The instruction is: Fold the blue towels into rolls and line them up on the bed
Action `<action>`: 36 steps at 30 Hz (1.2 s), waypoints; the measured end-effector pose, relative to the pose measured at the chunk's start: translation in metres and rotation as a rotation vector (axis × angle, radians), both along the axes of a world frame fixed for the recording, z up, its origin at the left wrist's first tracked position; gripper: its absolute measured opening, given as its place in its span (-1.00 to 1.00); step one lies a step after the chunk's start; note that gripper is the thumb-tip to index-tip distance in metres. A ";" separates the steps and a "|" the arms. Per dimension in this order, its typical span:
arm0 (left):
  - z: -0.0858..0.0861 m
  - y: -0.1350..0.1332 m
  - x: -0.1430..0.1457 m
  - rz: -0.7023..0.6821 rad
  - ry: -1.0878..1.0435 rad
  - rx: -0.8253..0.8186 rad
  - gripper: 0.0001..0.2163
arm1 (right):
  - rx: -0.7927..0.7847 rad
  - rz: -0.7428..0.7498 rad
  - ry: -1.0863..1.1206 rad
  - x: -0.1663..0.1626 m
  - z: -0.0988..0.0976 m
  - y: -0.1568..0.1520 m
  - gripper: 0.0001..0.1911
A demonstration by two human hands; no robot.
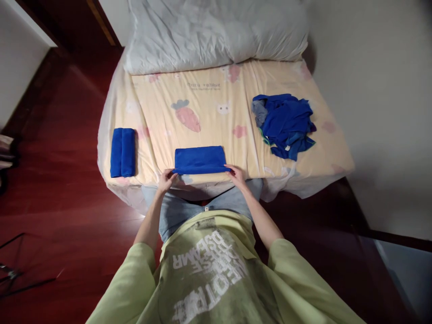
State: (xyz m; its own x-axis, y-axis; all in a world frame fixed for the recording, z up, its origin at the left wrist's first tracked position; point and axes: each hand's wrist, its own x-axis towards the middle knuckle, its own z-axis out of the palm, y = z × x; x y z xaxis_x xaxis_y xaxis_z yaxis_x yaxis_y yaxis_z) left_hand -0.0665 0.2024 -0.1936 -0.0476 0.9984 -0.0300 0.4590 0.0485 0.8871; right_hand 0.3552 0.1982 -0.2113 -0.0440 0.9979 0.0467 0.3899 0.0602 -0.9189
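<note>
A person [209, 279] in green works at the edge of a bed [158, 108], left hand [166, 181] and right hand [237, 176] each pinching a near corner of a blue cloth [200, 158] between thumb and fingers. The cloth lies flat by the bed's near edge, squarely before the body, likely for easy reach by both arms; a hold at either end probably helps keep the near strip straight. To the left, a folded bundle [122, 153] rests with a line down its middle, well apart from a crumpled heap [284, 123] at right, perhaps so neat and loose fabric do not mix. The heap is mostly blue, with a grey patch and a touch of green. (A printed carrot [188, 118] looks on from just beyond the cloth.) A pale quilt [216, 33] sits bunched at the far side. No box or basket can be made out; the bed itself bears everything.
</note>
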 end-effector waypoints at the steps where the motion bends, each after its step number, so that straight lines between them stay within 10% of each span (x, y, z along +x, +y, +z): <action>1: 0.000 0.000 0.000 0.006 0.004 -0.006 -0.52 | -0.015 0.004 0.000 -0.001 0.000 0.000 -0.54; 36: -0.007 0.003 0.015 0.181 0.045 -0.019 -0.62 | -0.048 -0.174 -0.137 -0.014 0.003 0.003 -0.42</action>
State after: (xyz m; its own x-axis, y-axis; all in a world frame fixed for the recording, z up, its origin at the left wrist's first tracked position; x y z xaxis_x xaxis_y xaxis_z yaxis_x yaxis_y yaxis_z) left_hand -0.0512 0.2051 -0.2002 -0.2278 0.9728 -0.0427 0.4807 0.1505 0.8639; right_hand 0.3412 0.2011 -0.2080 0.1268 0.9919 0.0043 0.5123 -0.0617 -0.8566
